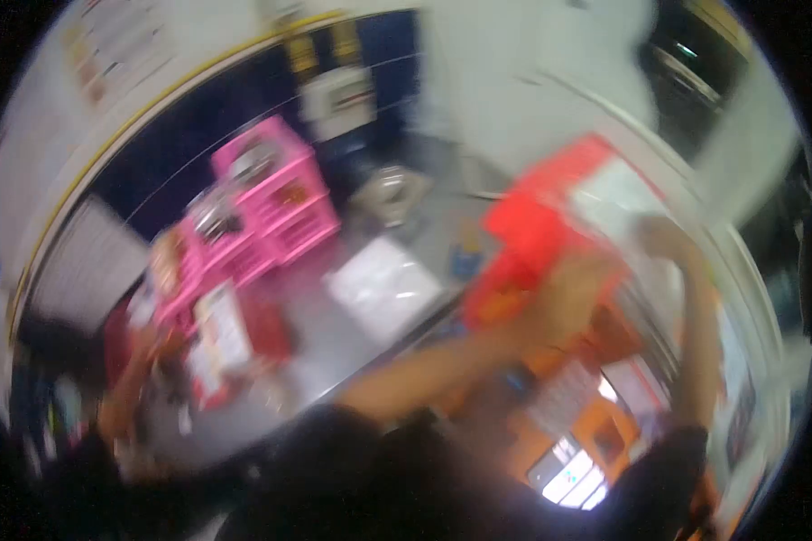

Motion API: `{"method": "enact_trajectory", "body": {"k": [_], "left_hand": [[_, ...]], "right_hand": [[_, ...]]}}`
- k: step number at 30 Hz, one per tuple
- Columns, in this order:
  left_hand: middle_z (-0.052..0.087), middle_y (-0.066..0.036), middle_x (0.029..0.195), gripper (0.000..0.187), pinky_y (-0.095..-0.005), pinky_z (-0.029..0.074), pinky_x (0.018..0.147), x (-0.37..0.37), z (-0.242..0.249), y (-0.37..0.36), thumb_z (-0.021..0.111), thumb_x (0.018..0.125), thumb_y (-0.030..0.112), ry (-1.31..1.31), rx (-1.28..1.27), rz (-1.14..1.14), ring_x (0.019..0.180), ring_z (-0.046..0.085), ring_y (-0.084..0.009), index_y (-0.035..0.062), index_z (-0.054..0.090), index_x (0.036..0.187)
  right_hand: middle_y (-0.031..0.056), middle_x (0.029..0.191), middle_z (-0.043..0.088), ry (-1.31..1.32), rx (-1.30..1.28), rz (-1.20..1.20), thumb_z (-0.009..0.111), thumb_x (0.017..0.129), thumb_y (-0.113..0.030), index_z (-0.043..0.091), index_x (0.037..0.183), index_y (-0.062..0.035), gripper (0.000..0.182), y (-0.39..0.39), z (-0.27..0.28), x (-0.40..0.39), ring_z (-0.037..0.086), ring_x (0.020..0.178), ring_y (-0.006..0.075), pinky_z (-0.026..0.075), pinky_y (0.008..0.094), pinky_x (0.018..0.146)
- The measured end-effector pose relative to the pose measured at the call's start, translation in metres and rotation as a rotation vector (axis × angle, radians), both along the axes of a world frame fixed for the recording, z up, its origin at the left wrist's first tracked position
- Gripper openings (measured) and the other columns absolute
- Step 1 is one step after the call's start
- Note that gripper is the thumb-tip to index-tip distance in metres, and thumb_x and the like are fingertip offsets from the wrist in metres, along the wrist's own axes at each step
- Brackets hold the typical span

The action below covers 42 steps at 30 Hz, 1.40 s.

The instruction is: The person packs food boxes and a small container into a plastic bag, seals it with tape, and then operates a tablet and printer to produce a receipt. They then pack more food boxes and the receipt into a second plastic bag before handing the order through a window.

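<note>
A bright red bag [532, 212] with a white panel lies to the right of the steel counter, its edges smeared by motion. My left hand [579, 287] reaches across onto its lower right part, fingers too blurred to make out. Beside the white panel is my right hand [666, 242], bent at the wrist. Whether its fingers grip the bag cannot be seen. Below my hands, a lit phone [570, 478] rests on an orange surface [528, 442] among small cards or packets.
Pink baskets [289, 203] with packaged items stand along the tiled wall. A white square packet [383, 287] lies on the steel counter [320, 338]. At the left, another person's hand [140, 365] is near red and white packs [226, 329]. A metal holder [392, 194] stands behind.
</note>
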<state>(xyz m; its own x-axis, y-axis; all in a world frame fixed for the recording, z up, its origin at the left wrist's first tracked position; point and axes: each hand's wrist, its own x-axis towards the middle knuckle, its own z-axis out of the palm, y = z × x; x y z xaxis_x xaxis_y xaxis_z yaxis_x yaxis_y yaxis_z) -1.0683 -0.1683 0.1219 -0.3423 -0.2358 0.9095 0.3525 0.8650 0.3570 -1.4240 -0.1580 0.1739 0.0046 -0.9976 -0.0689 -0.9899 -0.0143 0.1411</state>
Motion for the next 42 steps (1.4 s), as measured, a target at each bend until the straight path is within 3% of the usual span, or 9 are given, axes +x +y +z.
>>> {"method": "enact_trajectory", "body": {"k": [4, 7, 12, 18, 21, 27, 30, 35, 42], "left_hand": [[0.063, -0.019, 0.117, 0.033, -0.0458, 0.045, 0.095, 0.145, -0.066, 0.069, 0.053, 0.091, 0.010, -0.414, 0.514, 0.130, 0.109, 0.060, -0.0343, 0.0045, 0.059, 0.124], [0.066, -0.018, 0.110, 0.029, -0.0388, 0.051, 0.087, 0.233, -0.160, 0.109, 0.053, 0.096, 0.020, -0.498, 1.101, 0.287, 0.099, 0.066, -0.0304, 0.0041, 0.062, 0.119], [0.067, -0.016, 0.108, 0.027, -0.0388, 0.051, 0.086, 0.350, -0.148, 0.151, 0.053, 0.096, 0.020, -0.627, 1.230, 0.770, 0.099, 0.066, -0.0301, 0.0052, 0.064, 0.115], [0.067, -0.018, 0.105, 0.027, -0.0392, 0.051, 0.085, 0.381, -0.088, 0.147, 0.055, 0.095, 0.020, -0.328, 0.953, 0.969, 0.098, 0.065, -0.0326, 0.0025, 0.064, 0.113], [0.066, -0.020, 0.106, 0.030, -0.0370, 0.051, 0.084, 0.370, -0.030, 0.152, 0.060, 0.092, 0.020, -0.273, 0.883, 0.602, 0.097, 0.065, -0.0329, 0.0008, 0.062, 0.116], [0.060, -0.015, 0.121, 0.042, -0.0382, 0.048, 0.089, 0.390, 0.017, 0.206, 0.063, 0.091, 0.019, 0.110, 0.963, 0.116, 0.104, 0.061, -0.0250, -0.0006, 0.052, 0.126], [0.064, -0.012, 0.103, 0.032, -0.0360, 0.048, 0.082, 0.445, -0.025, 0.234, 0.057, 0.094, 0.015, -0.259, 0.812, 0.652, 0.098, 0.060, -0.0182, 0.0006, 0.056, 0.122], [0.064, -0.010, 0.090, 0.027, -0.0345, 0.048, 0.073, 0.507, -0.092, 0.309, 0.057, 0.093, 0.017, -0.146, 1.136, 0.671, 0.087, 0.060, -0.0162, 0.0018, 0.061, 0.115], [0.060, -0.008, 0.086, 0.038, -0.0332, 0.049, 0.068, 0.514, -0.091, 0.337, 0.054, 0.096, 0.032, -0.332, 1.211, 0.007, 0.076, 0.058, -0.0163, 0.0017, 0.058, 0.119]], "right_hand": [[0.0233, 0.126, 0.057, -0.185, -0.064, -0.121, 0.050, 0.092, -0.015, 0.058, 0.120, 0.0037, 0.035, 0.006, -0.027, -0.038, 0.053, 0.120, 0.0355, 0.040, 0.0413, 0.100], [0.0191, 0.115, 0.060, -0.349, -0.253, -0.025, 0.052, 0.090, -0.011, 0.059, 0.112, 0.0019, 0.026, 0.002, -0.063, -0.080, 0.057, 0.107, 0.0304, 0.042, 0.0399, 0.096], [0.0150, 0.094, 0.064, -0.509, -0.223, 0.227, 0.049, 0.084, -0.016, 0.064, 0.094, 0.0026, 0.026, 0.030, 0.016, -0.094, 0.058, 0.091, 0.0285, 0.046, 0.0393, 0.083], [0.0129, 0.091, 0.065, -0.362, -0.250, 0.360, 0.057, 0.082, -0.014, 0.064, 0.093, 0.0001, 0.019, 0.089, 0.118, 0.170, 0.060, 0.087, 0.0285, 0.047, 0.0382, 0.080], [0.0119, 0.090, 0.066, -0.425, -0.167, 0.568, 0.060, 0.081, -0.013, 0.064, 0.092, -0.0012, 0.017, 0.115, 0.112, 0.330, 0.062, 0.085, 0.0285, 0.048, 0.0376, 0.079], [0.0098, 0.087, 0.067, -0.765, 0.088, 0.940, 0.068, 0.078, -0.011, 0.064, 0.091, -0.0036, 0.015, 0.156, 0.029, 0.570, 0.064, 0.081, 0.0285, 0.049, 0.0364, 0.077], [0.0105, 0.088, 0.067, -1.019, 0.095, 1.030, 0.069, 0.079, -0.012, 0.064, 0.091, -0.0035, 0.016, 0.177, -0.065, 0.625, 0.064, 0.081, 0.0272, 0.049, 0.0363, 0.077], [0.0137, 0.107, 0.063, -1.495, 0.522, 0.549, 0.062, 0.088, -0.017, 0.054, 0.119, -0.0023, 0.035, 0.211, -0.188, 0.694, 0.061, 0.094, 0.0247, 0.047, 0.0380, 0.086], [0.0133, 0.129, 0.051, -1.769, 1.059, 0.194, 0.054, 0.095, -0.025, 0.035, 0.138, -0.0028, 0.052, 0.264, -0.295, 0.860, 0.049, 0.118, 0.0237, 0.039, 0.0371, 0.100]]}}
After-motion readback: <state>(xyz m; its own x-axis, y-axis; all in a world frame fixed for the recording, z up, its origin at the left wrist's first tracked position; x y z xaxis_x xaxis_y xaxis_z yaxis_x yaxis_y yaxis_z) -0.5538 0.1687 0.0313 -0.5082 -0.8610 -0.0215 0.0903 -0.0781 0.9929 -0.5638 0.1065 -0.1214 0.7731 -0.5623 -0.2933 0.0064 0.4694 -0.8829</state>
